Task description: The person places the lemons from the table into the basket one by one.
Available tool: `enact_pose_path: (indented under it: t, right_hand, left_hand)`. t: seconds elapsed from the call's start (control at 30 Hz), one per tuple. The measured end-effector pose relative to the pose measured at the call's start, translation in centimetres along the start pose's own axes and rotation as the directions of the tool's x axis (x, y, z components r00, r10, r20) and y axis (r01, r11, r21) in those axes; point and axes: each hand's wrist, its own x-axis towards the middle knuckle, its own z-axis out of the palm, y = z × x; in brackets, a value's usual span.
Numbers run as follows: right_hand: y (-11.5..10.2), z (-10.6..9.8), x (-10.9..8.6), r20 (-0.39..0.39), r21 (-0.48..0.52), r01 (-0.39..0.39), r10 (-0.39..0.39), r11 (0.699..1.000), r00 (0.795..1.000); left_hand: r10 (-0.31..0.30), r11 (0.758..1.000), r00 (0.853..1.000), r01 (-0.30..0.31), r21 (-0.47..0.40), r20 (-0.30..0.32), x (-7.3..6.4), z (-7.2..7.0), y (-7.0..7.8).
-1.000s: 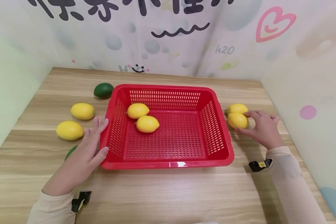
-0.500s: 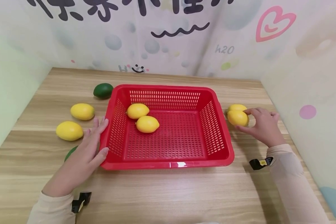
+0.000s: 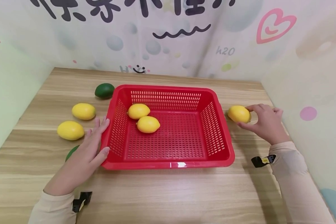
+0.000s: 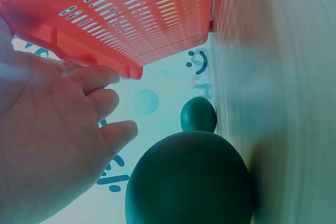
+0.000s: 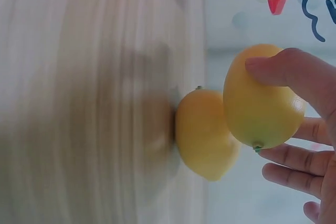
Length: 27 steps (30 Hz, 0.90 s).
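Observation:
My right hand [image 3: 264,123] pinches a yellow lemon [image 3: 239,114] between thumb and fingers, right of the red basket [image 3: 168,164]. In the right wrist view this lemon [image 5: 262,103] is raised off the table, in front of another lemon [image 5: 203,135] that rests on the wood. The head view hides most of that second lemon. My left hand [image 3: 85,155] rests its fingers and thumb, fairly straight, on the basket's left rim. Inside the basket, two lemons [image 3: 148,124] lie at the left. Under my left hand is a partly hidden dark green fruit [image 3: 72,152].
Left of the basket lie two more lemons [image 3: 70,130] and another smooth dark green fruit [image 3: 104,91] near its back corner. Printed walls enclose the wooden table [image 3: 184,193] at the back and both sides.
My right hand has lifted the lemon and shifted slightly up and right, so it now covers the lemon behind it. My left hand and the basket have stayed in place.

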Motion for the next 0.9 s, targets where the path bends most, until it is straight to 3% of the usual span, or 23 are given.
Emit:
enact_pose_path:
  t: [0.9]
  right_hand:
    - [-1.7,-2.0,1.6,-0.068,0.09,-0.03,0.037,0.995,0.997]
  left_hand:
    - [-0.015,1.0,1.0,0.015,-0.02,0.006,0.0,0.0,0.0]
